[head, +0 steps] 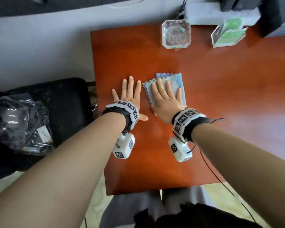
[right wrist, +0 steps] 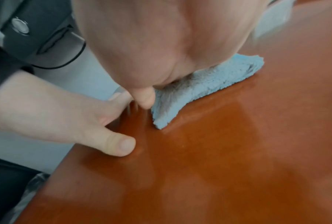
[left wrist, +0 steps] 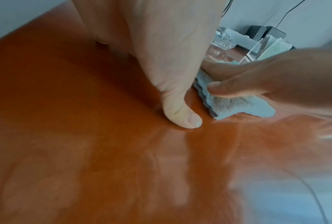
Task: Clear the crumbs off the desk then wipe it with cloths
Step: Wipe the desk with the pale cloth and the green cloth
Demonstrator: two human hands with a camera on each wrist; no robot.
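Glossy, smooth reddish wood worktop [head: 204, 89]; fluffy, matt blue cloth [head: 177, 81] on it; beyond the cloth, a clear glass dish [head: 176, 34].

The bench [head: 204, 112] has a glossy reddish-brown top that reflects soft light. It stands against a pale grey wall [head: 39, 46]. A black chair [head: 69, 102] sits just beside its left edge and carries a crinkled dark plastic bag [head: 18, 125]. The floor [head: 95, 195] below is pale with a faint pattern. Dark equipment [head: 276, 15] occupies the far right corner.
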